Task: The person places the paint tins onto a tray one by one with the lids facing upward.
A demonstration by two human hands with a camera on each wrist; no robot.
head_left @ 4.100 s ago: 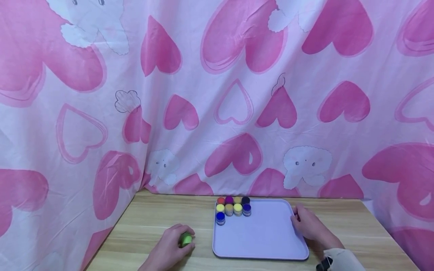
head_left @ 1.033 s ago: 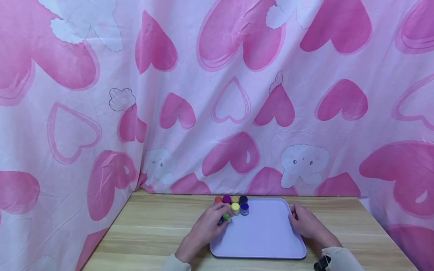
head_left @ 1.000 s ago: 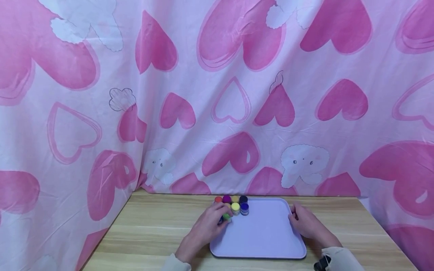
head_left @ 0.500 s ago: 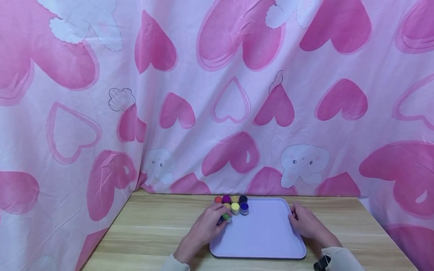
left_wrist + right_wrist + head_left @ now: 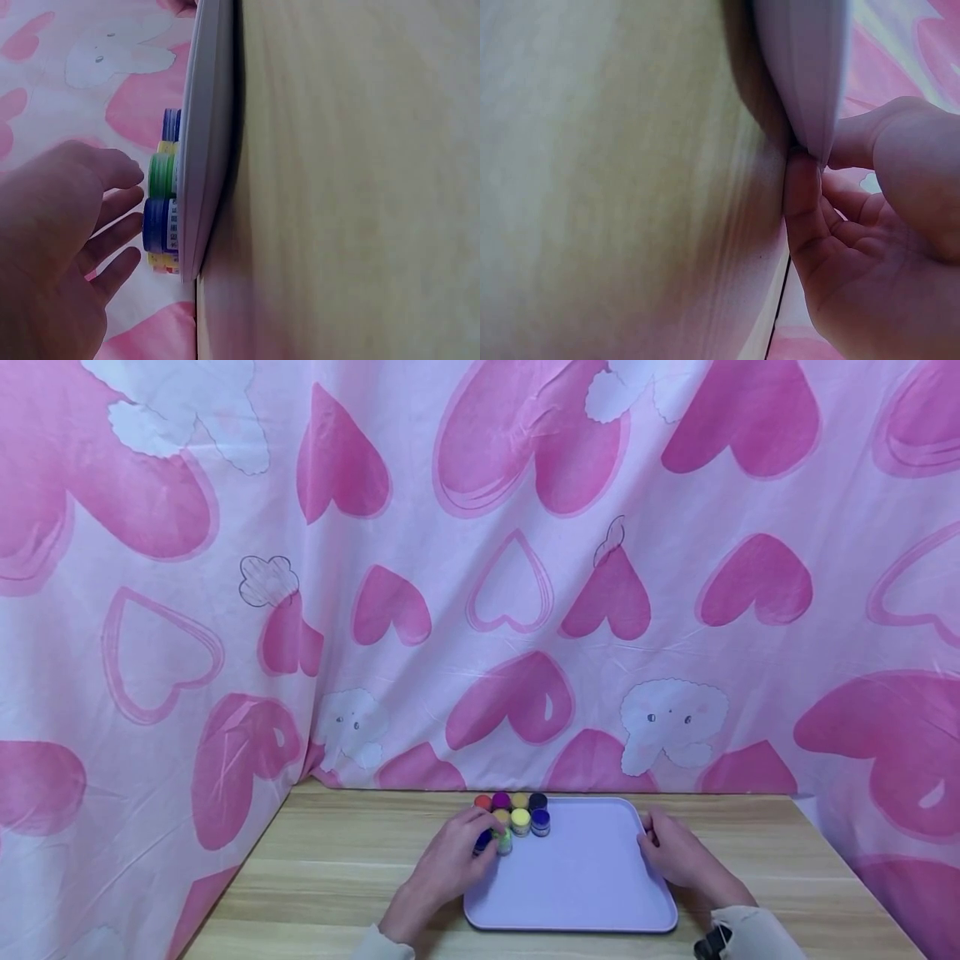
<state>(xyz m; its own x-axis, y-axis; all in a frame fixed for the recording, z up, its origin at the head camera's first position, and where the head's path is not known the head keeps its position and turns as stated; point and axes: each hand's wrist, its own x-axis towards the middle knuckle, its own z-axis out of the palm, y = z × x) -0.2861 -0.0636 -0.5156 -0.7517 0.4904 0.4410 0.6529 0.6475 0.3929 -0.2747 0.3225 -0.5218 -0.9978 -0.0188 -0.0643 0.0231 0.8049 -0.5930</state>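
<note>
My left hand (image 5: 452, 856) is above the left side of the lilac tray (image 5: 577, 885), beside a small green-lidded paint jar (image 5: 504, 843). In the left wrist view its fingers are spread and stand a little apart from the green lid (image 5: 160, 174). A blue-lidded jar (image 5: 156, 225) stands next to the green one on the tray, partly behind the fingers in the head view. My right hand (image 5: 677, 853) pinches the tray's right edge; in the right wrist view the thumb is on top and a finger (image 5: 804, 191) lies under the rim.
More jars stand in rows at the tray's back left corner, with orange (image 5: 483, 802), purple (image 5: 501, 801), black (image 5: 537, 802), yellow (image 5: 521, 820) and blue (image 5: 540, 821) lids among them. The wooden table (image 5: 322, 868) meets a pink heart-patterned curtain (image 5: 420, 693) behind and at left.
My left hand brought the green-lidded jar from the table at left onto the tray beside the blue one, then released it and drew slightly left. The right hand keeps holding the tray edge.
</note>
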